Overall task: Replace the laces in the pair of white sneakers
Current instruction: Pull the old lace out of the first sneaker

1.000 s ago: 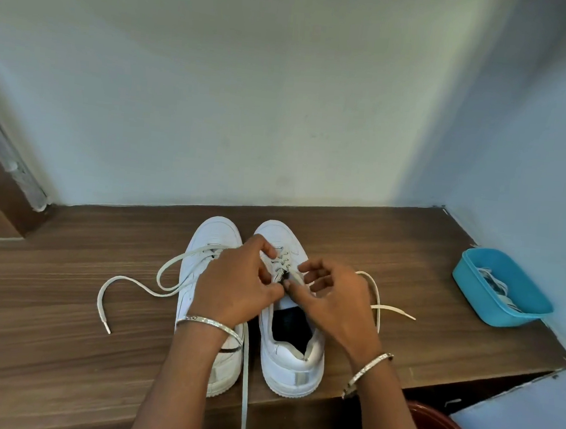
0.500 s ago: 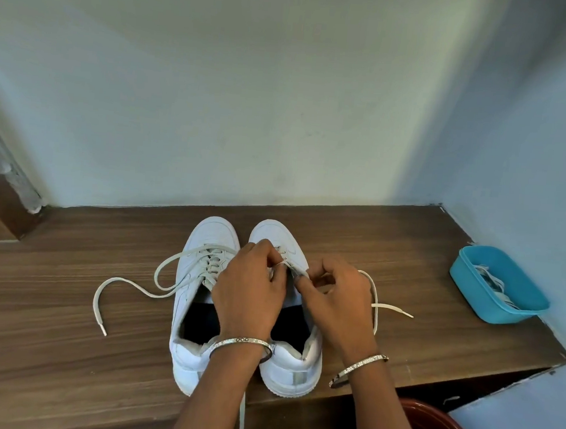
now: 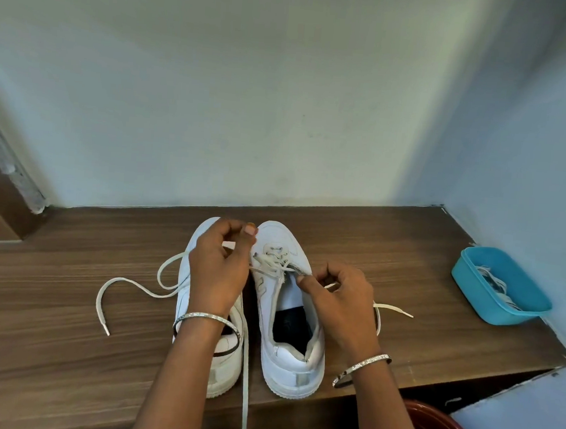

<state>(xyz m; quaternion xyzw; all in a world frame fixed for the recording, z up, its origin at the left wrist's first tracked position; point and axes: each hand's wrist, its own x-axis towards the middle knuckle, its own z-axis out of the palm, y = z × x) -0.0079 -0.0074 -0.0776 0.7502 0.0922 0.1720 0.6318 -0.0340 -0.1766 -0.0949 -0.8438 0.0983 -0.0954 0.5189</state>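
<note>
The left hand [image 3: 220, 263] is lifted over the toes of the shoes with its fingers curled. A strand of the lace [image 3: 271, 264] runs from the eyelets in under its palm, so it seems to be pinching and drawing that strand, though the hand hides the grip itself. The right hand [image 3: 339, 303] sits lower, its thumb and curled fingers nipping the lace at the right-hand row of eyelets on the right shoe [image 3: 283, 366].

The step looks like working the lace through the upper eyelets of the right shoe, most likely pulling it out. Whether it is the old lace or a new one cannot be told. The next move calls for one hand to steady the eyelet edge while the other draws the strand clear without snagging the crossing below.

The right shoe lies under and between the hands, heel toward the person, and the lace's free end [image 3: 392, 309] lies on the counter [image 3: 61, 349] just past the right hand. The left shoe [image 3: 209, 361] stands beside it, partly under the left wrist, and its own loose lace [image 3: 127, 283] loops away to the left. One strand hangs over the counter's front edge between the shoes.

Well apart at the right, a blue tub [image 3: 471, 297] holds more laces [image 3: 492, 285].
</note>
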